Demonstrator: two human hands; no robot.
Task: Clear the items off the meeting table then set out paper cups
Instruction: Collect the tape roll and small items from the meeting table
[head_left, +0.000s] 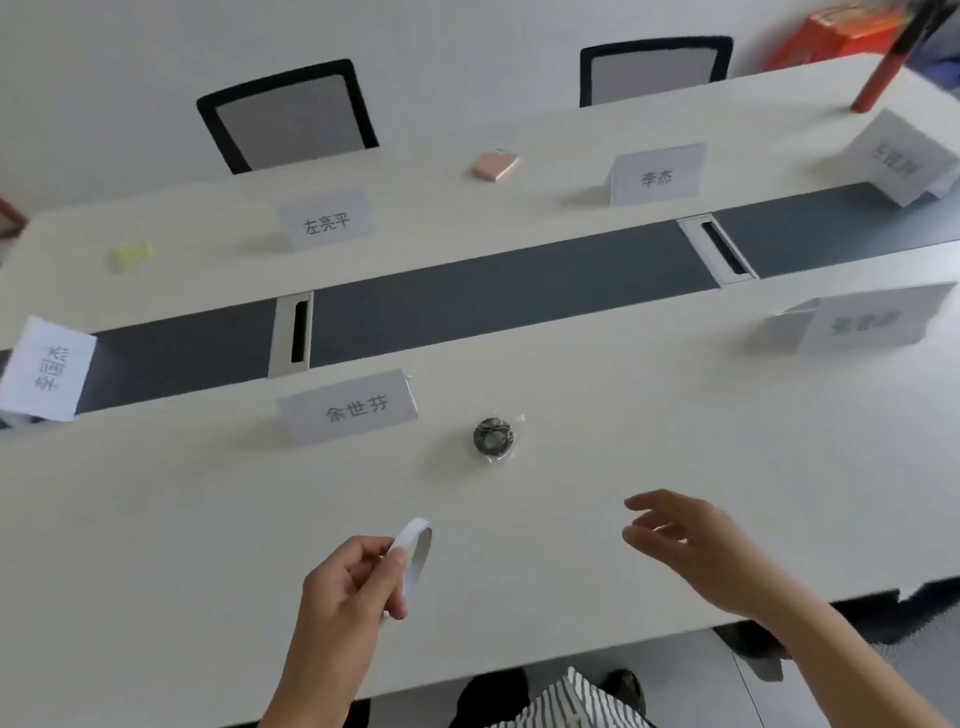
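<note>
My left hand (353, 582) pinches a white ring of tape (415, 551) just above the near side of the white meeting table (156, 545). To its right my right hand (685, 545) hovers over the table with fingers spread and nothing in it. A small dark roll in clear wrap (493, 437) lies on the table ahead of both hands. On the far side lie a pink flat item (495, 164) and a yellow-green clip-like item (132, 255). A red cylinder (878, 83) stands at the far right corner.
Several folded paper name cards stand on the table, the nearest (349, 408) just left of the dark roll. A dark strip (493, 296) with two cable slots runs down the table's middle. Two black mesh chairs (291, 117) sit at the far side. An orange box (841, 28) sits beyond the far right corner.
</note>
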